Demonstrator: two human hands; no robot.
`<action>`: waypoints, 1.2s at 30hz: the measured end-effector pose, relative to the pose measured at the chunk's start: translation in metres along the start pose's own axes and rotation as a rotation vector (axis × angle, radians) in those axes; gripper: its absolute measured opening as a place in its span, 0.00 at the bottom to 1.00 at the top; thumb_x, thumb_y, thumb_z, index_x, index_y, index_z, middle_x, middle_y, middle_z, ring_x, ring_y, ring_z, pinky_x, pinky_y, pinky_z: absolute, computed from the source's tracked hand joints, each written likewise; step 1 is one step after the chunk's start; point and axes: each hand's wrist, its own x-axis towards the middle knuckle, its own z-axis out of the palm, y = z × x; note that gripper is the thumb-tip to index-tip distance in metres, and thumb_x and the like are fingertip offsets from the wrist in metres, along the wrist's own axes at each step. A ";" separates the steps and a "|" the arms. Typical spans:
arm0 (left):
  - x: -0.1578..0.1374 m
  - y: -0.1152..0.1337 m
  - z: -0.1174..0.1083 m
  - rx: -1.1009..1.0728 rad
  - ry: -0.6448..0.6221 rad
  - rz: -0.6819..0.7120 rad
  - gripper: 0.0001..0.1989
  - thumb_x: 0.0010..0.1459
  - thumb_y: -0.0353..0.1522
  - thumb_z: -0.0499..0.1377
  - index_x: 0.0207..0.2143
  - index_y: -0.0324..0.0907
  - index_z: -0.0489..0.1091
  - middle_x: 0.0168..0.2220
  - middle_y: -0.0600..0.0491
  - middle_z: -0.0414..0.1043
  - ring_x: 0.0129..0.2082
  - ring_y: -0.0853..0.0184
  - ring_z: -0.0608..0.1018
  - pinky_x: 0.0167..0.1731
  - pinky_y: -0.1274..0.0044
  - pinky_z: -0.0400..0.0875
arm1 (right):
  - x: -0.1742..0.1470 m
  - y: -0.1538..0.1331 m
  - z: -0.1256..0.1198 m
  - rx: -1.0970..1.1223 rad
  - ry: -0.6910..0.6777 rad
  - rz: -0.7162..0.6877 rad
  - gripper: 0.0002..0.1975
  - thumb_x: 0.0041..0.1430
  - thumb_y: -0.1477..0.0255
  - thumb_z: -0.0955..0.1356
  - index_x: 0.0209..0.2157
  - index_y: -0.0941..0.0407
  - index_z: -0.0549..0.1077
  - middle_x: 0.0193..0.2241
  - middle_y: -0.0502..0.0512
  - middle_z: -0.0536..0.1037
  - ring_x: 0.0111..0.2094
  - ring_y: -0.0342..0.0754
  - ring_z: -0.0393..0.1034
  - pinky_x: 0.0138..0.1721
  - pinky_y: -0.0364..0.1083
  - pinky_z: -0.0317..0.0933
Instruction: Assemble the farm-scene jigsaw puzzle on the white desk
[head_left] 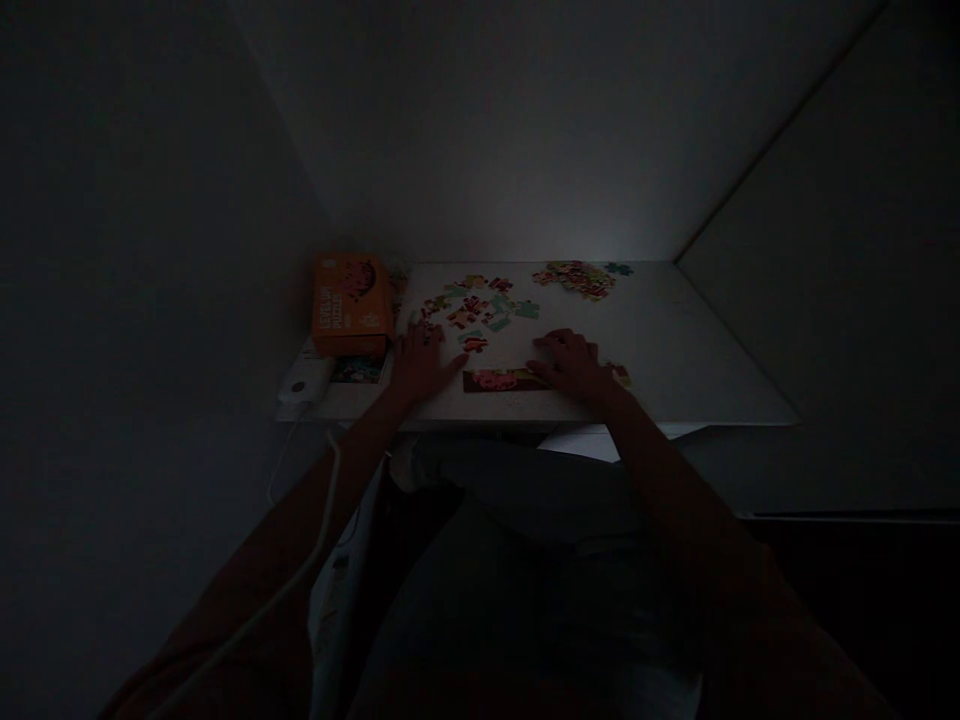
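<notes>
My left hand (421, 366) lies on the white table with its fingers spread, beside scattered jigsaw puzzle pieces (469, 312). A single orange and red puzzle piece (474, 344) is close to its thumb. My right hand (571, 364) rests palm down with fingers apart, its thumb over a joined strip of puzzle (495, 380) near the table's front edge. Another bit of puzzle (619, 374) shows past the right hand, partly covered by it. Neither hand visibly holds anything. The picture is very dark, so small details are hard to make out.
An orange puzzle box (352, 305) stands at the table's left, on top of a dark picture sheet (358, 370). A white device (304, 384) with a cable sits by it. A heap of puzzle pieces (576, 278) lies at the back. Walls border the table (705, 370).
</notes>
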 end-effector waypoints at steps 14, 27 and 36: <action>0.031 0.025 0.002 -0.031 0.033 -0.019 0.44 0.75 0.60 0.62 0.80 0.44 0.66 0.84 0.33 0.59 0.86 0.35 0.58 0.82 0.41 0.54 | 0.007 -0.012 0.014 -0.063 0.138 0.090 0.32 0.79 0.44 0.64 0.71 0.47 0.76 0.72 0.72 0.76 0.71 0.77 0.68 0.70 0.78 0.61; 0.070 0.060 0.000 0.049 -0.046 0.047 0.29 0.83 0.45 0.52 0.79 0.49 0.69 0.82 0.44 0.66 0.84 0.48 0.64 0.84 0.50 0.54 | 0.017 0.006 0.007 -0.084 0.126 0.168 0.31 0.85 0.54 0.61 0.77 0.53 0.74 0.80 0.67 0.71 0.77 0.69 0.67 0.75 0.70 0.58; 0.129 0.124 0.019 0.075 -0.237 0.234 0.32 0.81 0.47 0.57 0.79 0.43 0.67 0.85 0.36 0.58 0.84 0.42 0.61 0.82 0.46 0.55 | 0.026 -0.004 0.016 -0.107 0.153 0.178 0.28 0.86 0.53 0.62 0.74 0.52 0.77 0.78 0.67 0.75 0.75 0.68 0.71 0.74 0.70 0.62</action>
